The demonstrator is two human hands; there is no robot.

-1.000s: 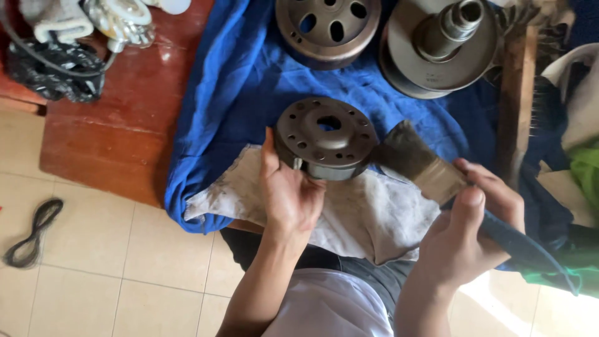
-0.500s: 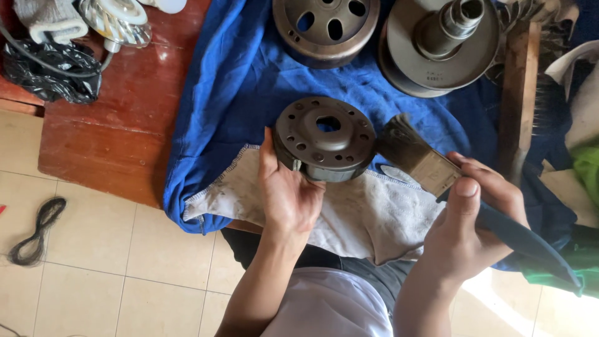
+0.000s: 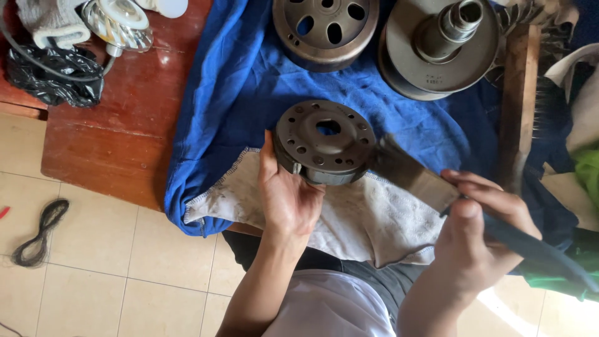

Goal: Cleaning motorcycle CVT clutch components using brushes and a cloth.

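A person looks down at their own two bare hands over a wooden worktop draped with a blue cloth. The left hand grips a round metal drum at its near rim, thumb up the left side and fingers clamped under the lower edge. The drum is dark grey, disc-shaped, with a central opening and a ring of small holes. It looks like solid metal, so it is probably heavy, rigid and possibly greasy; the thick outer rim seems the safest place to hold it.

The right hand is closed around the dark handle of a flat paintbrush, whose worn bristles touch the drum's right edge. The brush looks light, with soft, flexible bristles.

Under the drum, just beyond the fingers, lies a grubby white rag, soft and wrinkled.

Farther from the fingers, on the blue cloth, rest a bell-shaped metal housing with oval holes and a large pulley with an upright central shaft. To the right stands a wooden-backed wire brush. Far left sits a crumpled black plastic bag. A black rubber loop lies on the tiled floor.
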